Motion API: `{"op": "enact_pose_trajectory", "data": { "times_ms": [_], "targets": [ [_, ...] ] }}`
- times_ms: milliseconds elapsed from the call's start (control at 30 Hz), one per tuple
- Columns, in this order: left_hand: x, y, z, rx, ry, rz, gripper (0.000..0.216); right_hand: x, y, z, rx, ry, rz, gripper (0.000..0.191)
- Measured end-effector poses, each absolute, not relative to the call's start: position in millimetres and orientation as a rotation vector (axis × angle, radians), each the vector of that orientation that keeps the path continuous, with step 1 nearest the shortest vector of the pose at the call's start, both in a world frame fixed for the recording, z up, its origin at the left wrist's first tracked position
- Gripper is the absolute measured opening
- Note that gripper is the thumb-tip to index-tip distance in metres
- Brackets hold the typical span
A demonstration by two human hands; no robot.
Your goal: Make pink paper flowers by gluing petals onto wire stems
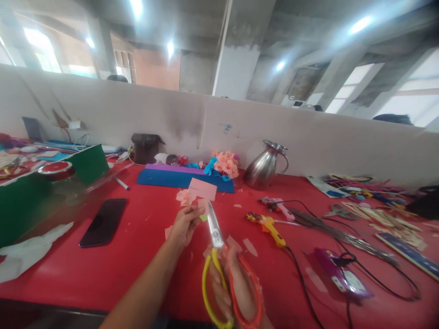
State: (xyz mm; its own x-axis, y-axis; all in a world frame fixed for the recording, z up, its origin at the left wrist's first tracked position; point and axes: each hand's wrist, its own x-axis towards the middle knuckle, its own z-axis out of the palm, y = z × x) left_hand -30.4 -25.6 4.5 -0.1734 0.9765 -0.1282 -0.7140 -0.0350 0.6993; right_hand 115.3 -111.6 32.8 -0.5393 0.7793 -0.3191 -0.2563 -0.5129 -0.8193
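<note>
Red table, white partition wall, grey concrete ceiling, bright ceiling lights, daylit windows right.

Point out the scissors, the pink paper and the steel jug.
scissors [216,237], head view, at the pivot.
pink paper [203,188], head view, middle of the sheet.
steel jug [262,171], head view, on its body.
</note>
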Motion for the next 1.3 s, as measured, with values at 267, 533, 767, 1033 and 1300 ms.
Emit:
{"op": "enact_pose_trajectory", "data": {
  "times_ms": [267,533,767,1033,1300],
  "targets": [
    [-38.4,-22.9,-0.4,0.426,0.981,1.672,0.027,118.9,-65.0,46.1,-1.224,-1.319,1.579,0.043],
    [-43.3,-21.7,-4.0,0.431,1.299,1.675,0.032,85.6,49.8,48.2,-1.783,-2.439,0.198,0.033],
    [-42.2,-24.8,-2.3,0.424,1.288,1.655,0.036,66.7,53.1,51.4,-1.705,-2.442,0.056,0.029],
    [-40.4,-28.7,1.9,0.321,1.291,1.630,0.043,207.9,15.7,53.4,-2.121,-1.987,-0.215,0.029],
    [-39.2,-29.0,-2.1,0.358,1.302,1.578,0.044,260.5,16.6,20.5,-2.360,-1.986,0.117,0.033]
  ]
}}
